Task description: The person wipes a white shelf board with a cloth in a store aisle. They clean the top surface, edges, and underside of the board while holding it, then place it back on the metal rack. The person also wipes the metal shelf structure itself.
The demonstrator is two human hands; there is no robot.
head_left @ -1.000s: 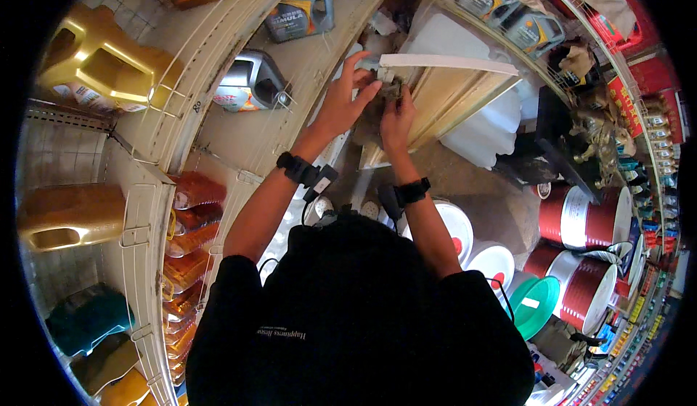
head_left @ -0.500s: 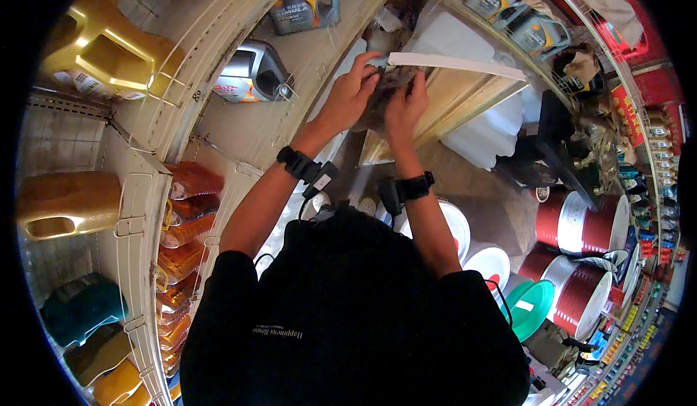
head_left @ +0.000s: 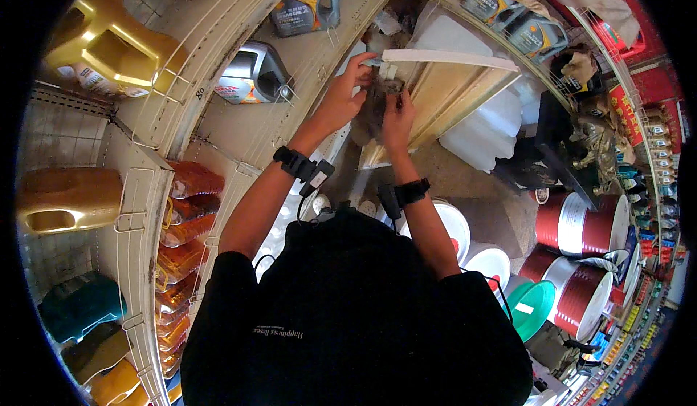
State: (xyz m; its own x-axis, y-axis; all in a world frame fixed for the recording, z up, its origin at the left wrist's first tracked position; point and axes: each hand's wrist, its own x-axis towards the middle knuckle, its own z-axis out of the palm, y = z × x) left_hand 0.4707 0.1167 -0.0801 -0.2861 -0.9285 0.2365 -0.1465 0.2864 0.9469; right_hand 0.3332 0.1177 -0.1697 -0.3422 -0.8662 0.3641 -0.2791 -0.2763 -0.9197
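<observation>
My left hand point(head_left: 344, 99) is raised beside the near end of a cream shelf panel point(head_left: 451, 90). Its fingers are curved, with a gap between thumb and forefinger, and nothing clearly shows in it. Just to the right, my right hand point(head_left: 397, 124) has its fingers drawn together at a small dark piece point(head_left: 393, 86) that is too small to name. That piece lies close to the panel's corner, below its white edge strip point(head_left: 450, 59). Behind the fingers is a blurred greyish-brown patch whose kind I cannot make out.
Shelves on the left carry a gold jug point(head_left: 109, 46), grey oil jugs point(head_left: 305, 6) and amber bottles point(head_left: 192, 221). White translucent sheeting point(head_left: 483, 134) lies behind the panel. At right are red-and-white drums point(head_left: 573, 221), a green lid point(head_left: 530, 310) and white buckets point(head_left: 446, 224).
My right hand has moved slightly left and down, away from the panel's white edge. The thumb and forefinger of my left hand have spread apart. The panel has shifted slightly left.
</observation>
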